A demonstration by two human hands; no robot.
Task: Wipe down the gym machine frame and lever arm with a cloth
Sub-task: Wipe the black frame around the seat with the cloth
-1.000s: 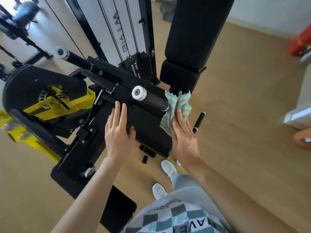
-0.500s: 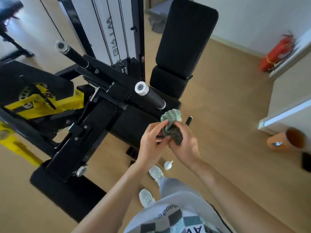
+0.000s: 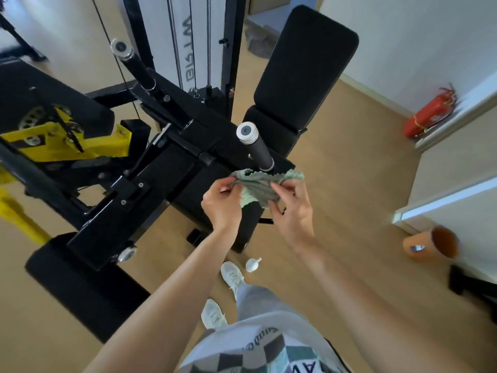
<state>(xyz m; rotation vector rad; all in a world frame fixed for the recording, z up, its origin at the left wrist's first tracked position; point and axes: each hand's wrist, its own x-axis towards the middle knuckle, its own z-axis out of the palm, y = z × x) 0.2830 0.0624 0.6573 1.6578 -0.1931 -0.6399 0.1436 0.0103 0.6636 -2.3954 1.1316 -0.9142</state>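
Green cloth [image 3: 256, 188] at picture centre, pinched at its edges by left hand [image 3: 222, 204] and right hand [image 3: 293, 208]. Soft, light and limp by the look; best bunched in one palm. Just below the capped handle [image 3: 255, 148] of the black machine frame [image 3: 161, 170].

Green cloth [image 3: 258, 188] is all bunched up in mid-air, right below the lever arm [image 3: 256, 152] with its white-capped grip; black frame [image 3: 113, 211] sits just left.
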